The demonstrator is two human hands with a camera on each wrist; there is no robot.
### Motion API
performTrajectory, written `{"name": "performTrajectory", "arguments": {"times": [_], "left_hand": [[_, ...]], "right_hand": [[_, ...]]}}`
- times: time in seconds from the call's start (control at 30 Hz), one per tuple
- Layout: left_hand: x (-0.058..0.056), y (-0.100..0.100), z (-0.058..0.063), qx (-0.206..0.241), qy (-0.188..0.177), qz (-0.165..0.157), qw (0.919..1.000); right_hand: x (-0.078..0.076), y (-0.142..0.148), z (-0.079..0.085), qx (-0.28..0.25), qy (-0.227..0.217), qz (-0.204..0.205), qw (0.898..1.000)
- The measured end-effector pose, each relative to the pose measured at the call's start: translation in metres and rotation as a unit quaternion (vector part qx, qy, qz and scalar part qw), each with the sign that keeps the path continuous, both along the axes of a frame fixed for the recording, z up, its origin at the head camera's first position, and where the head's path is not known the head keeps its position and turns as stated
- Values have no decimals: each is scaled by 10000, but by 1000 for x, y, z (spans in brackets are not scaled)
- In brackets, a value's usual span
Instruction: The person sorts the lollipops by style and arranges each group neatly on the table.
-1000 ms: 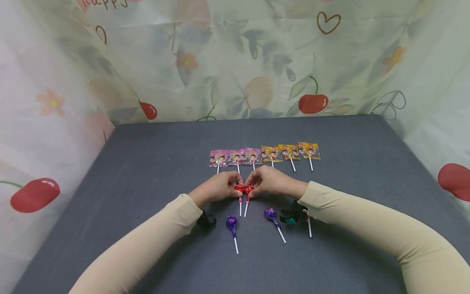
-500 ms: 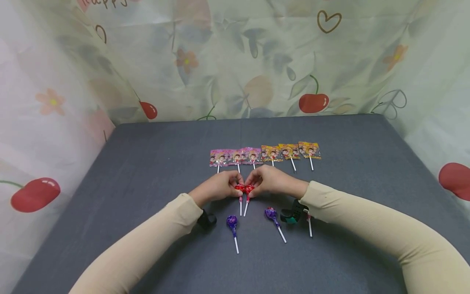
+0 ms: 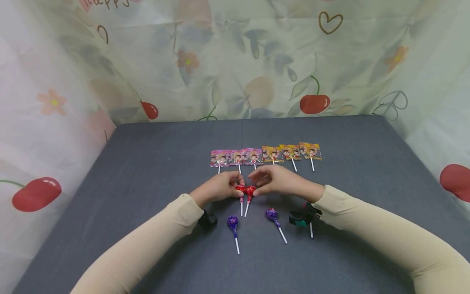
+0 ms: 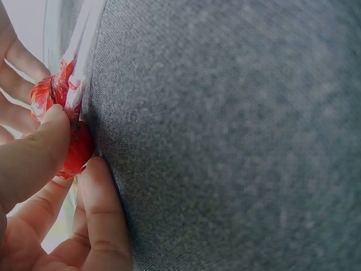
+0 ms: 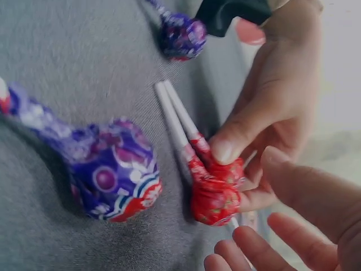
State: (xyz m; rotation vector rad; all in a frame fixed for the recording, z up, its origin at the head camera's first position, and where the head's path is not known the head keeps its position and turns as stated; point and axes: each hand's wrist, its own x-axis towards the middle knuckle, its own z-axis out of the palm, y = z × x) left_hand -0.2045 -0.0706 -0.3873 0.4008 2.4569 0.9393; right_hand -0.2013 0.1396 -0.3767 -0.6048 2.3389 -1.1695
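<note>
Two red-wrapped lollipops lie side by side at mid-table, heads together and white sticks toward the person. My left hand pinches the left red lollipop by its head between thumb and fingers. The right red lollipop touches it in the right wrist view. My right hand is just right of this second lollipop, fingers parted and relaxed around nothing, thumb tip close to the head. In the left wrist view, my left thumb covers part of the red wrappers.
Behind the hands runs a row of flat-packed lollipops, three pink and three yellow. Nearer lie two purple lollipops, left and right. Another lollipop's stick shows below the right wrist's black camera band, its head mostly hidden.
My right hand has let go of the right red lollipop, spread its fingers and shifted slightly right. The left hand keeps its pinch, and both red lollipops stay in place.
</note>
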Motion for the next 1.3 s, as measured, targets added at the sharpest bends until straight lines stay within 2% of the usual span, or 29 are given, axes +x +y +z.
{"name": "performTrajectory", "arguments": {"times": [0.17,0.33,0.63,0.83,1.13,1.3], "left_hand": [[0,1,1,-41,-26,31,10000],[0,0,1,-82,-11,49,10000],[2,0,0,-16,-98,100,9999],[2,0,0,-25,-88,83,9999],[1,-2,-2,147,152,-167,9996],[1,-2,-2,157,108,-119,9997]], "right_hand": [[13,11,6,-197,-52,-36,9998],[27,21,9,-336,-31,115,9994],[47,31,-3,-146,-116,348,9992],[52,35,-11,-135,-111,397,9991],[54,34,-14,141,225,360,9990],[52,33,-16,277,317,372,9984]]}}
